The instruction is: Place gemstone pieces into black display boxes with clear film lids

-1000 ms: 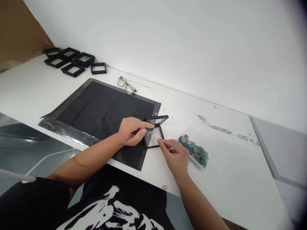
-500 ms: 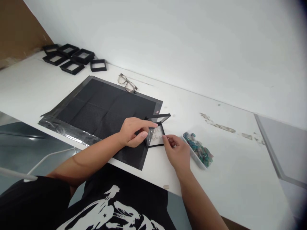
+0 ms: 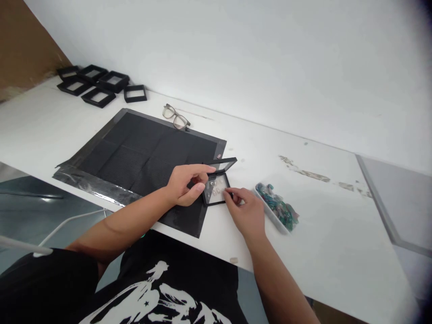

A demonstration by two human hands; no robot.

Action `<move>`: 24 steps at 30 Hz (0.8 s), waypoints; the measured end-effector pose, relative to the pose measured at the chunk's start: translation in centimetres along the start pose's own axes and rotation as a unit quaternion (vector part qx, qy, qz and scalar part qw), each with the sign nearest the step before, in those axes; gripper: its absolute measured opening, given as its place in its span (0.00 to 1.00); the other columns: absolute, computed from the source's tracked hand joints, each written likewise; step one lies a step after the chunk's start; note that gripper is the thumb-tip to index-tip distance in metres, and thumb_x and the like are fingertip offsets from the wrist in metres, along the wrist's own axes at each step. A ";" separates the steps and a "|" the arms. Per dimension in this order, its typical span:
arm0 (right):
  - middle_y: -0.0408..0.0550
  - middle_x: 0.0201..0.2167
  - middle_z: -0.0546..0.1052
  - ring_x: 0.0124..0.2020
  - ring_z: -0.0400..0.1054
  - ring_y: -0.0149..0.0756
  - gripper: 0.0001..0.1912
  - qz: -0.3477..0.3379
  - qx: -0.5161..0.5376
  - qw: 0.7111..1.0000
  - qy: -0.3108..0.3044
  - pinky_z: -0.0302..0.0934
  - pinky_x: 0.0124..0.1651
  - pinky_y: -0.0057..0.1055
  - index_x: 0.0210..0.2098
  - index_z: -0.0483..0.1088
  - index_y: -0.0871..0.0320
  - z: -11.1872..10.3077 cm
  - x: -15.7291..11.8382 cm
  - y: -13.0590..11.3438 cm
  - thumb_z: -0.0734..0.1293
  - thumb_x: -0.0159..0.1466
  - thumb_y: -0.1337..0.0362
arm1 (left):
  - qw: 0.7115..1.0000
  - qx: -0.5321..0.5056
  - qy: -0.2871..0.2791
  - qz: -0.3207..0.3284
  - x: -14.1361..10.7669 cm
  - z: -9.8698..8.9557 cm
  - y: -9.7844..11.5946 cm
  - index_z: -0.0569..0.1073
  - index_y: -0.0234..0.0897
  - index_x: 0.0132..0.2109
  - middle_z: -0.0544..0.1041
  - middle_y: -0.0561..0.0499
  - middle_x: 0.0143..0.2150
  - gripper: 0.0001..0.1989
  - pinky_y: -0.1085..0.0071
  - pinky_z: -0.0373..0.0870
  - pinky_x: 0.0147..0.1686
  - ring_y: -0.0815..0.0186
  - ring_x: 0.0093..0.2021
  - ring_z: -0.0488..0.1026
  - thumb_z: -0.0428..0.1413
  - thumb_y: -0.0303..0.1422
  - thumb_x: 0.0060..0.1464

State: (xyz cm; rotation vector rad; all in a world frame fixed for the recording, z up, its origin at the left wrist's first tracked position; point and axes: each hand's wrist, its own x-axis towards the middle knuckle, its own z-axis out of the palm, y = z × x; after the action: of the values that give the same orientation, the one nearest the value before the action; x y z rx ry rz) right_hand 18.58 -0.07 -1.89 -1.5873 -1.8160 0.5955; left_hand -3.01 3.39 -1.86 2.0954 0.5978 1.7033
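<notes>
A small black-framed display case [image 3: 227,182] lies unfolded at the right edge of the black mat [image 3: 145,148], its clear-windowed lid [image 3: 227,164] tilted up. Several small pale, shiny pieces [image 3: 216,187] sit in its base. My left hand [image 3: 187,184] is at the case's left side, index finger stretched to the lid near the hinge, thumb apart by the base. My right hand [image 3: 245,208] is closed in a pinch, fingertips over the base's right edge. Whatever lies between those fingertips is too small or hidden to make out.
Right of my right hand stands a clear plastic box [image 3: 273,216] heaped with blue-green pieces [image 3: 278,207]. Eyeglasses [image 3: 176,117] lie behind the mat. Several black frames [image 3: 99,96] are grouped at the back left. A grey-edged panel [image 3: 381,202] lies far right.
My left index finger has drawn back from over the base toward the hinge. My right fingertips have moved slightly left, further over the base. The whole view has shifted a little.
</notes>
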 end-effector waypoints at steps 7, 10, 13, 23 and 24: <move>0.41 0.19 0.69 0.25 0.65 0.36 0.15 0.025 -0.013 0.999 0.016 0.57 0.31 0.33 0.30 0.78 0.56 0.5 0.3 0.2 0.68 0.63 0.53 | 0.999 0.036 -0.019 0.015 0.2 0.0 0.4 0.74 0.36 0.54 0.75 0.56 0.27 0.15 0.78 0.69 0.31 0.74 0.24 0.70 0.50 0.36 0.65; 0.42 0.19 0.70 0.24 0.66 0.35 0.16 0.028 -0.016 0.999 0.013 0.57 0.31 0.33 0.31 0.79 0.56 0.5 0.3 0.2 0.67 0.64 0.51 | 0.998 0.045 -0.020 0.026 0.4 -0.1 0.6 0.76 0.36 0.51 0.75 0.56 0.25 0.14 0.77 0.68 0.31 0.74 0.24 0.70 0.49 0.35 0.66; 0.40 0.16 0.66 0.22 0.64 0.34 0.19 0.034 -0.019 0.999 0.008 0.55 0.29 0.32 0.30 0.79 0.57 0.4 0.3 0.1 0.66 0.64 0.49 | 0.998 0.053 -0.016 0.040 0.6 -0.1 0.6 0.77 0.36 0.48 0.74 0.55 0.24 0.14 0.75 0.67 0.29 0.73 0.23 0.69 0.48 0.34 0.66; 0.37 0.14 0.60 0.18 0.58 0.31 0.19 0.031 -0.026 0.999 0.012 0.52 0.26 0.30 0.29 0.77 0.57 0.6 0.4 -0.2 0.66 0.65 0.50 | 0.994 0.075 -0.037 0.071 1.3 0.0 1.2 0.78 0.37 0.36 0.72 0.55 0.21 0.14 0.72 0.63 0.26 0.71 0.21 0.67 0.49 0.33 0.65; 0.37 0.14 0.60 0.17 0.58 0.30 0.19 0.027 -0.024 0.999 0.011 0.52 0.26 0.30 0.28 0.77 0.57 0.6 0.4 -0.2 0.66 0.66 0.50 | 0.994 0.076 -0.034 0.074 1.3 0.0 1.3 0.78 0.37 0.36 0.73 0.54 0.22 0.14 0.72 0.63 0.26 0.71 0.22 0.68 0.50 0.33 0.64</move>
State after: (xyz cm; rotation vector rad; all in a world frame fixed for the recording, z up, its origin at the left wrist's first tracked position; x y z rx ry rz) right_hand 18.03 0.30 -2.08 -1.6730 -1.7889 0.5587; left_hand -2.68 3.05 -0.08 2.3473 0.5810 1.7050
